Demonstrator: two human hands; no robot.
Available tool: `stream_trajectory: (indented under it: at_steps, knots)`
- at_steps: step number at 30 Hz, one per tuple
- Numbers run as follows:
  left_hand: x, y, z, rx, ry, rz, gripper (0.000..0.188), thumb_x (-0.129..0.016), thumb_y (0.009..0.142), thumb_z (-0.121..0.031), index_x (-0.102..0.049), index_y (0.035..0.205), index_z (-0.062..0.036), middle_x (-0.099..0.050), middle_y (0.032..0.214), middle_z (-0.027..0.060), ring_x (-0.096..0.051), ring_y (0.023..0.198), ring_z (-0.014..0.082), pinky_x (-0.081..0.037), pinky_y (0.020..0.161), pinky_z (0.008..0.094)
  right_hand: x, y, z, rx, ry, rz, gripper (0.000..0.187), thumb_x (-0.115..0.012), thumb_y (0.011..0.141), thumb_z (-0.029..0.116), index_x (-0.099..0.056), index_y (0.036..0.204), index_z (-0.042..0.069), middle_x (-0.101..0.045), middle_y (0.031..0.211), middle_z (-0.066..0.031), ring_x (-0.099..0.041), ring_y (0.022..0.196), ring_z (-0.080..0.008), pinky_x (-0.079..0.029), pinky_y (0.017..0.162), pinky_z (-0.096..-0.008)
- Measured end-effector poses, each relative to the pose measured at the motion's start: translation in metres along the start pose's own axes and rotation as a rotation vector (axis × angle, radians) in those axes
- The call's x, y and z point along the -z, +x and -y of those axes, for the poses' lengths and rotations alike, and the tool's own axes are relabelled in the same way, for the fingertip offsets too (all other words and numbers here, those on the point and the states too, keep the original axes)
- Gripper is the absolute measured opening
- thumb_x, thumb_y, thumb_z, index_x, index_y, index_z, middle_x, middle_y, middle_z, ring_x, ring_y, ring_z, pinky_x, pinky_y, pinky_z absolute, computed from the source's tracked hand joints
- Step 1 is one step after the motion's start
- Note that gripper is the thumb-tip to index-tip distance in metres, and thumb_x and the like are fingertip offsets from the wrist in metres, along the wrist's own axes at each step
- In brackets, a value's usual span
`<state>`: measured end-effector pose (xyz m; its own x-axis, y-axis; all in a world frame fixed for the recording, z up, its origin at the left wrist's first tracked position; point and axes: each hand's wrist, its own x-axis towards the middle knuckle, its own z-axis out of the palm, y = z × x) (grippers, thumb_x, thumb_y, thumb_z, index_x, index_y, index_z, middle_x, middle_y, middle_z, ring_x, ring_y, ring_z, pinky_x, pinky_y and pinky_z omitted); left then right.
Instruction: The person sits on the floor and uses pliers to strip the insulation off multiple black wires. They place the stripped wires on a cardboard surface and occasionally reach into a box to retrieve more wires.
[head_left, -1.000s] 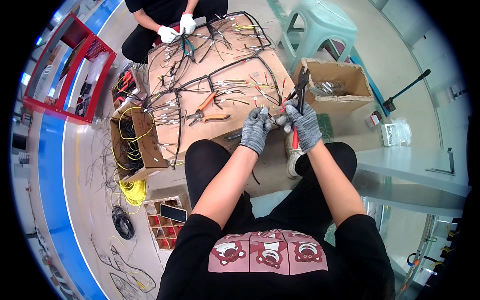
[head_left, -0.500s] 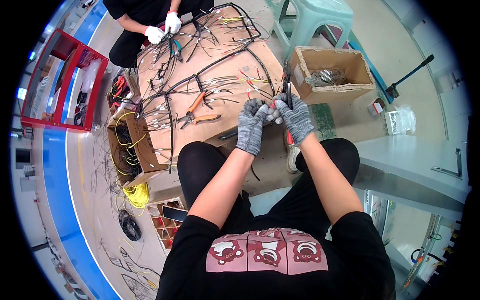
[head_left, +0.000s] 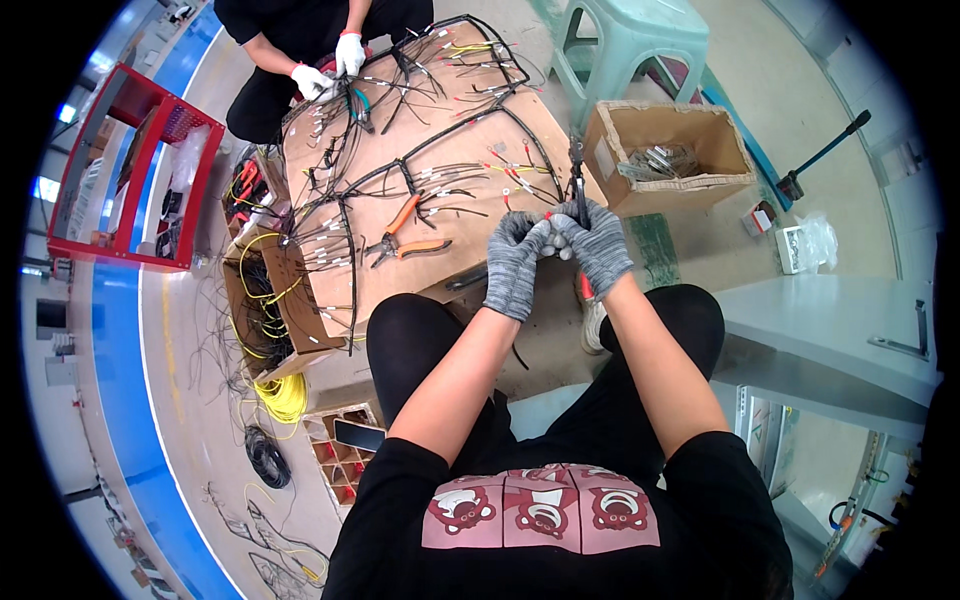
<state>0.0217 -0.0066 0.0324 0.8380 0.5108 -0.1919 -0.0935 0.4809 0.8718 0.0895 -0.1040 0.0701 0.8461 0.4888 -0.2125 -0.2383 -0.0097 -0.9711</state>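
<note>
Shirt (head_left: pixel 400 540), black with pink picture panels, fills the foreground; bent knees in black trousers (head_left: pixel 415 335) lie ahead of it. To their left on the floor, a partitioned cardboard tray (head_left: pixel 326 452) contains red pieces, with a dark phone (head_left: pixel 359 435) resting over it. Beyond are a black cable coil (head_left: pixel 267 458), a yellow coil (head_left: pixel 283 398) and a carton of wires (head_left: pixel 305 300).

Both hands, grey-gloved, meet at the near right part of a tan board (head_left: pixel 475 236). Left hand (head_left: pixel 517 262): fingers curled, tips drawn together beside a small red piece (head_left: pixel 548 216); whether they clamp it cannot be told. Right hand (head_left: pixel 592 248): fingers closed around a red-handled tool (head_left: pixel 577 170), its dark head pointing away from the body.

Left of the hands, orange-handled pliers (head_left: pixel 392 242) lie on the board, handles spread. Across the board runs a black wire harness (head_left: pixel 452 133) with many thin branches, some bearing white tags or red ends. Right of the board stand an open carton (head_left: pixel 680 195) and, farther off, a pale green stool (head_left: pixel 640 45). At the far edge, a co-worker's white-gloved hands (head_left: pixel 350 54) touch the wires near teal-handled pliers (head_left: pixel 362 105).
</note>
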Motion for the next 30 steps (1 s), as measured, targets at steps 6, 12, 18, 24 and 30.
stream_trajectory:
  at_steps: [6, 12, 18, 24, 30]
  knots:
    - [-0.001, -0.001, 0.000, 0.026, -0.079, -0.034, 0.005, -0.055, 0.082, -0.002, -0.053, 0.087, -0.0020, -0.056, 0.071, 0.0023, -0.053, 0.060, 0.0073, -0.046, 0.053, 0.0191, 0.008, 0.003, -0.002, 0.019, 0.077, -0.048, 0.006, -0.057, 0.082, 0.007, -0.057, 0.086, 0.002, -0.059, 0.068, -0.0019, -0.055, 0.054, -0.0076, -0.043, 0.043, -0.0192]
    - [-0.003, -0.002, -0.001, -0.045, 0.107, 0.028, 0.007, -0.055, 0.081, 0.002, -0.053, 0.087, -0.0020, -0.055, 0.074, 0.0020, -0.052, 0.061, 0.0065, -0.045, 0.053, 0.0191, 0.010, 0.002, 0.001, 0.068, 0.068, 0.016, 0.008, -0.055, 0.084, 0.008, -0.059, 0.088, 0.003, -0.060, 0.070, -0.0030, -0.055, 0.056, -0.0072, -0.043, 0.046, -0.0191]
    - [-0.005, -0.001, 0.003, -0.135, 0.094, 0.054, 0.012, -0.054, 0.081, 0.002, -0.050, 0.092, -0.0019, -0.054, 0.077, 0.0026, -0.052, 0.063, 0.0076, -0.046, 0.054, 0.0198, 0.015, 0.001, -0.003, 0.089, 0.140, 0.001, 0.007, -0.055, 0.083, 0.008, -0.058, 0.088, 0.004, -0.060, 0.072, -0.0045, -0.056, 0.058, -0.0091, -0.047, 0.053, -0.0226]
    - [-0.003, -0.005, -0.003, -0.066, -0.218, 0.039, 0.015, -0.051, 0.083, 0.003, -0.048, 0.093, -0.0074, -0.055, 0.081, 0.0058, -0.057, 0.067, 0.0133, -0.049, 0.059, 0.0233, 0.006, -0.073, 0.072, 0.135, 0.763, 0.212, 0.014, -0.059, 0.083, 0.017, -0.052, 0.093, 0.009, -0.057, 0.083, -0.0076, -0.056, 0.067, -0.0158, -0.048, 0.058, -0.0269]
    - [0.001, -0.004, -0.002, -0.053, -0.176, -0.015, 0.013, -0.052, 0.084, 0.001, -0.049, 0.094, -0.0070, -0.058, 0.083, 0.0054, -0.058, 0.066, 0.0130, -0.050, 0.058, 0.0232, 0.001, -0.149, 0.153, 0.471, 1.029, 0.895, 0.023, -0.050, 0.087, 0.024, -0.052, 0.077, 0.004, -0.056, 0.076, -0.0135, -0.056, 0.065, -0.0212, -0.047, 0.056, -0.0344]
